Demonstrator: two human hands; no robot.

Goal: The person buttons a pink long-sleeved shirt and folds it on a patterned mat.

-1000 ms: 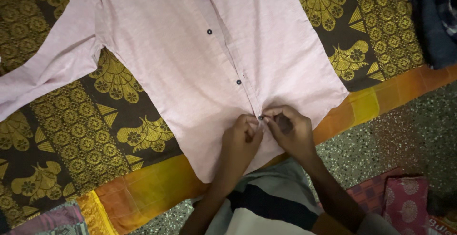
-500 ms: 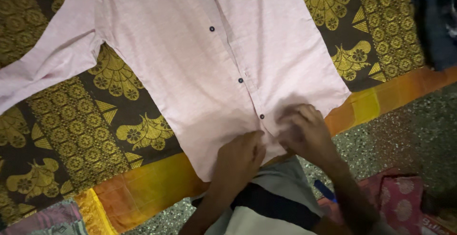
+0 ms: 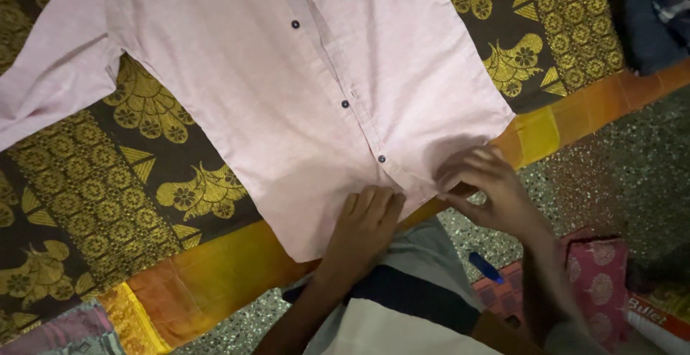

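A pale pink shirt (image 3: 287, 96) with small dark buttons lies spread flat, front up, on a brown and gold patterned cloth (image 3: 93, 182). My left hand (image 3: 365, 226) lies flat, fingers together, on the shirt's bottom hem just below the lowest fastened button (image 3: 382, 159). My right hand (image 3: 489, 190) is at the hem's right corner, its fingertips pinching the fabric edge there. The placket is closed down to that lowest button.
The cloth has an orange and yellow border (image 3: 215, 269) lying on a speckled floor (image 3: 632, 154). A pink patterned cushion (image 3: 607, 283) and a blue pen (image 3: 486, 267) lie by my right forearm. Dark clothing (image 3: 647, 10) is piled at the top right.
Both hands let go of the lowest button after fastening it. The left hand moved down onto the hem and flattened; the right hand slid right to the hem's corner.
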